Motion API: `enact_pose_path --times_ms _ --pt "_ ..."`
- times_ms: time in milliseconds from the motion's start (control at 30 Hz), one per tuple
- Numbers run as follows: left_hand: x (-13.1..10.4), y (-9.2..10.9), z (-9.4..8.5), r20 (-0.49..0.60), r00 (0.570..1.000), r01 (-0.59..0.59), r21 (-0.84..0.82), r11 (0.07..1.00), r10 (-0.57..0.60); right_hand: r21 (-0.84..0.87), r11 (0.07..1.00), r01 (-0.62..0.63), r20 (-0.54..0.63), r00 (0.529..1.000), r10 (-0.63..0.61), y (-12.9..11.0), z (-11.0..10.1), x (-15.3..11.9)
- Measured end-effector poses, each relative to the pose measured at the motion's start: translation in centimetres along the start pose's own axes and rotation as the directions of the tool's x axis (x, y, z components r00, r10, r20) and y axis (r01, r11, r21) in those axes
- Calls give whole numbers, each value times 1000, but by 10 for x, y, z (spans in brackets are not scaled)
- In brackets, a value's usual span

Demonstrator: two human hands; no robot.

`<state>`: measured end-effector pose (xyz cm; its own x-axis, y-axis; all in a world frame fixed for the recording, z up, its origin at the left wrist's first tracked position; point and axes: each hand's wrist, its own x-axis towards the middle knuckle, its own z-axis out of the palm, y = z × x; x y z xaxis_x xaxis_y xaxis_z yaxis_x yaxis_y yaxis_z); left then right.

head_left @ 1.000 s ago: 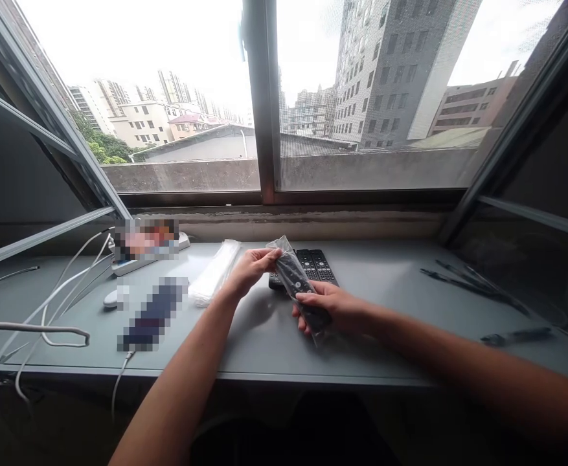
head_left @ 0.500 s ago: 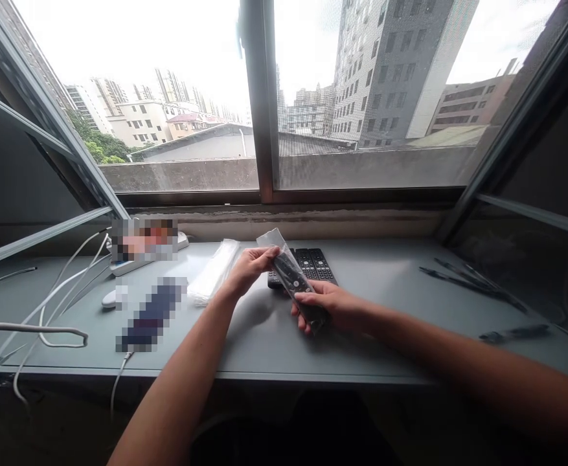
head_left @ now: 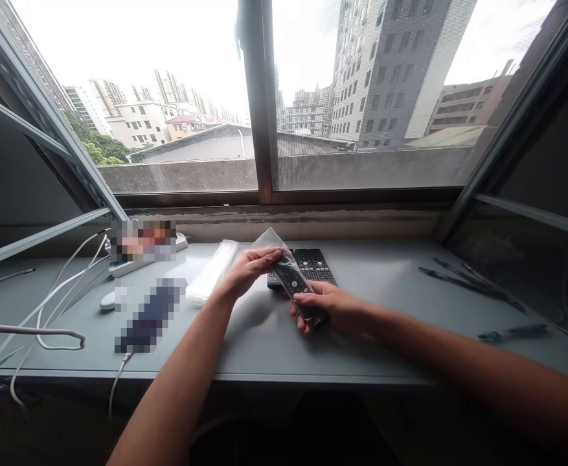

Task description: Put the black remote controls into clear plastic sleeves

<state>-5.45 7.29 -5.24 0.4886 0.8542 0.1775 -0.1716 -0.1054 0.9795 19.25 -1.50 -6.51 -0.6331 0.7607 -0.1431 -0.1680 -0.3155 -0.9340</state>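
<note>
A black remote control (head_left: 295, 285) lies inside a clear plastic bag (head_left: 270, 239), held tilted above the table. My right hand (head_left: 325, 303) is wrapped round the lower end of the bagged remote, thumb on top. With its fingers closed, my left hand (head_left: 259, 264) pinches the bag near the remote's upper end. Part of the bag sticks out past my left fingertips. Just behind my hands, several black remotes (head_left: 313, 262) lie side by side on the table, partly covered by the held one. To the left of them rests a stack of clear plastic bags (head_left: 212, 273).
On the grey table (head_left: 385, 278), a power strip (head_left: 181, 242), a white rounded object (head_left: 109, 299) and a blurred-out dark object (head_left: 152, 317) sit at left among white cables (head_left: 45, 298). Dark cables (head_left: 473, 285) lie at right. A window (head_left: 177, 97) stands behind.
The bag's loose top corner has shifted slightly left, and my left fingers sit a little differently on it. My right hand keeps its grip on the bagged remote.
</note>
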Motion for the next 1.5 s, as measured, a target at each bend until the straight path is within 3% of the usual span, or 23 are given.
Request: enact_pose_path --times_ms 233,400,467,567,633,700,767,867,967,1067,1167,1267,1367,1433,1500 --pt "2 -3 0 -161 986 -42 -45 998 34 -26 998 -55 -20 998 54 -4 2 -2" --pt "12 -5 -7 -399 914 -145 -156 977 73 -43 999 10 8 1000 -9 -3 2 0" --pt "16 -6 -15 -565 823 -199 -193 961 57 -53 998 24 13 1000 -24 -3 2 0" --pt "18 -5 -30 -808 589 -278 -214 936 -10 -60 998 -9 1 1000 9 -2 1 -1" --pt "17 -4 -40 -882 470 -312 -212 926 -44 -54 998 -36 -30 999 35 -2 0 -2" --pt "15 -4 -47 -909 413 -321 -199 926 -53 -49 998 -44 -42 998 42 -2 -2 -3" --pt "13 -4 -50 -915 402 -297 -177 938 -46 -58 998 -30 -44 999 27 -4 -2 -5" --pt "14 -4 -45 -884 466 -243 -146 959 -16 -84 996 36 -79 996 -43 -9 2 -9" --pt "14 -2 -34 -778 628 -203 -180 963 -13 -116 990 80 -37 996 -85 -12 9 -12" --pt "12 1 -22 -593 805 -145 -236 961 -24 -139 985 105 7 994 -105 -11 15 -12" --pt "8 4 -11 -425 905 -88 -232 969 -20 -142 983 119 13 993 -119 -10 15 -12" --pt "5 5 -3 -302 953 -39 -230 972 -33 -153 987 38 80 996 -26 -11 13 -13" --pt "7 3 1 -230 973 -27 -245 969 -31 -188 979 -74 164 981 106 -14 11 -15" --pt "9 0 -1 -256 967 -53 -251 966 -13 -202 974 -103 185 973 141 -16 11 -15" --pt "11 -3 -7 -351 936 -61 -254 965 -33 -207 973 -102 191 971 142 -17 12 -15"
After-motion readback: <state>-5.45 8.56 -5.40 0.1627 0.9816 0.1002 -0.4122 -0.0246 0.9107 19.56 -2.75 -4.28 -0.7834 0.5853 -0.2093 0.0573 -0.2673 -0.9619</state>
